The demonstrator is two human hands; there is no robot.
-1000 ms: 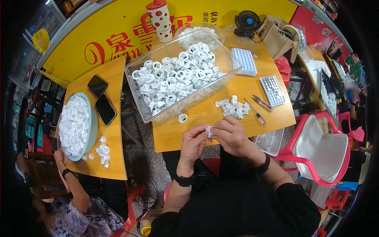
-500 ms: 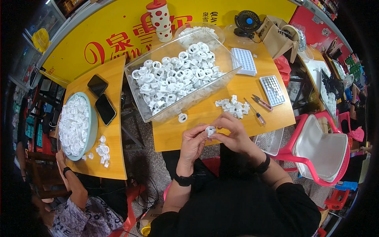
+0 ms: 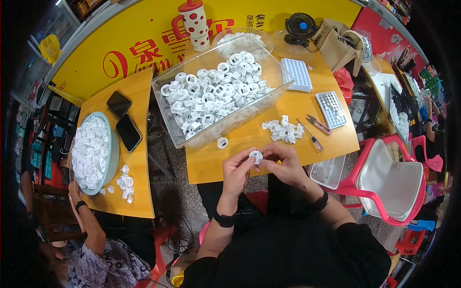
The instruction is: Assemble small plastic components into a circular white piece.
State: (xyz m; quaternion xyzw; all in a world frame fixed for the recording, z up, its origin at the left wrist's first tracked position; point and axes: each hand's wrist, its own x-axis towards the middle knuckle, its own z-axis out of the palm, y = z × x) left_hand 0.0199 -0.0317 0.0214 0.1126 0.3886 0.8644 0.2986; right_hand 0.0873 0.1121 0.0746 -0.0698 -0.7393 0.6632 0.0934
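Observation:
Over the table's near edge, a small round white plastic part [image 3: 257, 156] with a dark slot is pinched between both my hands. My left hand [image 3: 235, 168] grips it from the left with thumb and fingers. From the right, my right hand [image 3: 284, 165] has its thumb and fingertips on it too. Just beyond my hands lies a pile of small white plastic pieces [image 3: 283, 129], and a single round white part [image 3: 222, 142] rests farther left. A large clear bin [image 3: 230, 120] behind them is heaped with similar white parts [image 3: 211, 96].
Right of the pile lie a screwdriver [image 3: 314, 139], pink-handled pliers [image 3: 319, 126] and a tray of round cells [image 3: 331, 109]. Behind are a spotted tumbler [image 3: 196, 26] and a fan [image 3: 301, 26]. Leftward, a co-worker's hand [image 3: 74, 189] is beside a basin [image 3: 114, 144] of white pieces.
The white part has turned in my fingers, so its round face shows more fully. My right-hand fingers have drawn in lower around it.

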